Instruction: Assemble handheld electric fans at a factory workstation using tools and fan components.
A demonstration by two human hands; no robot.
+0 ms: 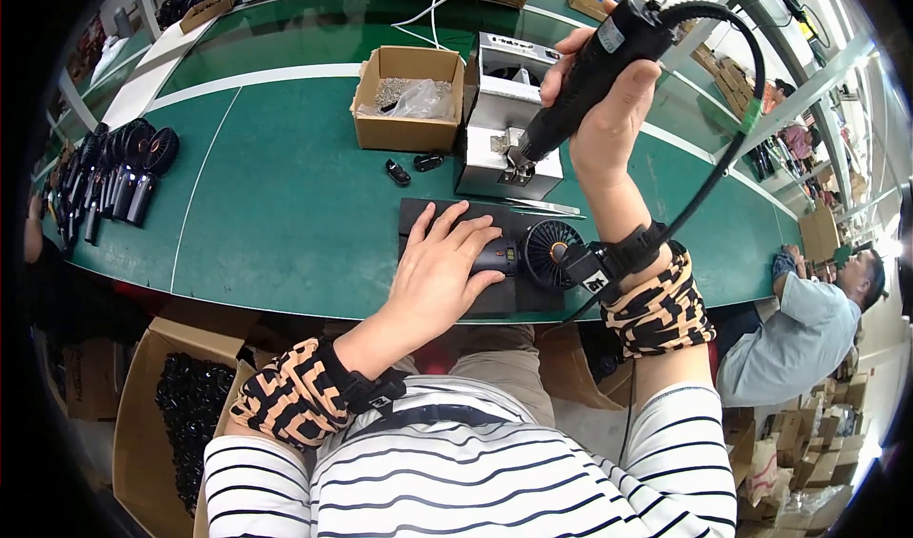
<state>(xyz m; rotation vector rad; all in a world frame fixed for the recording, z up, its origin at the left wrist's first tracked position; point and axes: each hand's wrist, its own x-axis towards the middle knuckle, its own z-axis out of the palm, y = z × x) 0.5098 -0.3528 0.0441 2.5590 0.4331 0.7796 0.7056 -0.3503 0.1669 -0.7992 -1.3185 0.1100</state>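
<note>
My right hand is wrapped round a black electric screwdriver, raised and slanted, its cord looping away to the right. The screwdriver's tip is at the front of a metal screw feeder. My left hand lies flat over the handle of a small black handheld fan, fingers stretched out. The fan rests on a dark mat, its round head toward the right. A pair of tweezers lies just behind the fan. Two small black parts sit on the table left of the feeder.
An open cardboard box with small screws and a plastic bag stands beside the feeder. Several black fans lie at the table's left. Below the edge, a carton holds many black parts. Another person sits at the right.
</note>
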